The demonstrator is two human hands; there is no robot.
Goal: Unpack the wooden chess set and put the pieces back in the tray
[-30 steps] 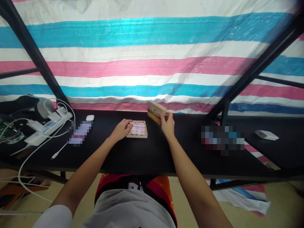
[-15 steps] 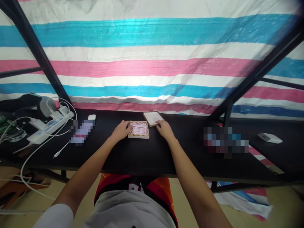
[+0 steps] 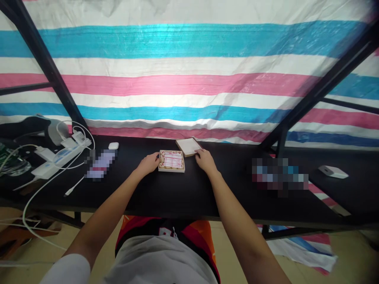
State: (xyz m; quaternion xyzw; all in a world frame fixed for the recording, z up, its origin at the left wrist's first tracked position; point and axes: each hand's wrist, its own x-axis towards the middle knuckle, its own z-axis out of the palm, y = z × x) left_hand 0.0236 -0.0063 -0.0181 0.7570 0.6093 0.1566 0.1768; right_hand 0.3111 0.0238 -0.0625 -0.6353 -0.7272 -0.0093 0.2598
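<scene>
A small shallow box stands on the black table, holding round wooden chess pieces set around a folded paper with red lines. My left hand is at the box's left side, its fingers slightly bent by the edge, not gripping it. Behind the box and a little to its right lies the box lid, its pale inside facing up. My right hand has its thumb and fingers closed on the lid's near right corner.
On the left are a white power strip with plugs and cables, a blurred-out phone and a white earbud case. A pixelated object and a white adapter lie right. Striped sheeting hangs behind the table.
My left thumb and fingers have drawn back left from over the box's edge. The right hand stays at the lid, which has barely shifted.
</scene>
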